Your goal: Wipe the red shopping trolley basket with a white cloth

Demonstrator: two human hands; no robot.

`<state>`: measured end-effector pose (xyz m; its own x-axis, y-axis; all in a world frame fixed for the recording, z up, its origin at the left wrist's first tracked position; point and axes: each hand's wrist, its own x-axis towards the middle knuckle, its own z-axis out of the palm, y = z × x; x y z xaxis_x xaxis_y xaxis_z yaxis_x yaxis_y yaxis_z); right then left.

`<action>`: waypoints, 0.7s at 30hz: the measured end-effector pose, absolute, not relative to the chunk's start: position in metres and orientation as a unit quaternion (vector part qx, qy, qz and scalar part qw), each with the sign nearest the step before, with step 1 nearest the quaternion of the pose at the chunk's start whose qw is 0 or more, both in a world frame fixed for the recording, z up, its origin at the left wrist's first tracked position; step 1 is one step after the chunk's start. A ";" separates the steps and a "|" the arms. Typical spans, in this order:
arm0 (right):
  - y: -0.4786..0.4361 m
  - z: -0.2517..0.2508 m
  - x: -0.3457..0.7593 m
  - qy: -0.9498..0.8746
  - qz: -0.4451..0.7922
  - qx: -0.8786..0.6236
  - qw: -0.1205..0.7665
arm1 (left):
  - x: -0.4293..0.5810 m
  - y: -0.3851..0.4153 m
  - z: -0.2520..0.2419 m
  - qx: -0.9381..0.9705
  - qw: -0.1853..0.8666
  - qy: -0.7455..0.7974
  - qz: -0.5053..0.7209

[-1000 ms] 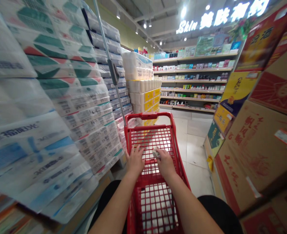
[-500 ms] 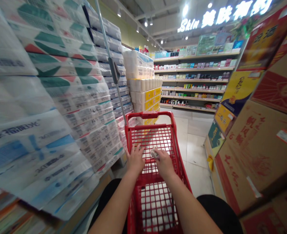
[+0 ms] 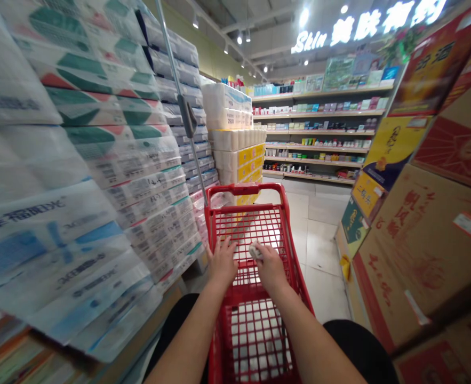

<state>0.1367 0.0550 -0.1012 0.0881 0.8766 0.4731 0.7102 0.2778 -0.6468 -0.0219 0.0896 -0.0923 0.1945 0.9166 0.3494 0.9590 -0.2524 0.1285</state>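
Note:
A red wire shopping cart (image 3: 251, 213) stands in front of me in a store aisle. My left hand (image 3: 221, 263) rests on the cart's near edge with its fingers spread forward over the wire. Beside it my right hand (image 3: 270, 268) is closed on a small whitish crumpled thing (image 3: 255, 250) while it lies on the same edge. Nothing shows inside the cart's basket. A thin metal pole (image 3: 179, 101) rises from the cart's front left corner.
Stacked packs of tissue and toilet paper (image 3: 99, 176) wall the left side, close to the cart. Brown and red cardboard cartons (image 3: 423, 229) line the right. The tiled floor (image 3: 319, 250) runs ahead to shelves of small products (image 3: 319, 133) under a lit sign.
Almost nothing differs. The view and cart have crept slightly forward along the aisle; both hands keep their places on the cart.

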 end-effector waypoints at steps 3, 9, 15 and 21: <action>0.054 -0.100 0.137 -0.696 0.118 -0.566 0.427 | -0.022 0.089 -0.091 -0.771 0.060 -0.608 -0.180; 0.049 -0.091 0.140 -0.630 0.055 -0.655 0.412 | -0.021 0.087 -0.088 -0.770 0.051 -0.611 -0.175; 0.047 -0.092 0.134 -0.705 0.083 -0.589 0.387 | -0.021 0.086 -0.087 -0.770 0.052 -0.612 -0.174; 0.046 -0.091 0.134 -0.681 0.041 -0.632 0.368 | -0.021 0.087 -0.088 -0.770 0.055 -0.611 -0.173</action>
<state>0.1340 0.0460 -0.0913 0.0696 0.8906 0.4493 0.8296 0.1984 -0.5218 -0.0215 0.0873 -0.0885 0.1922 0.9228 0.3340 0.9609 -0.2461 0.1270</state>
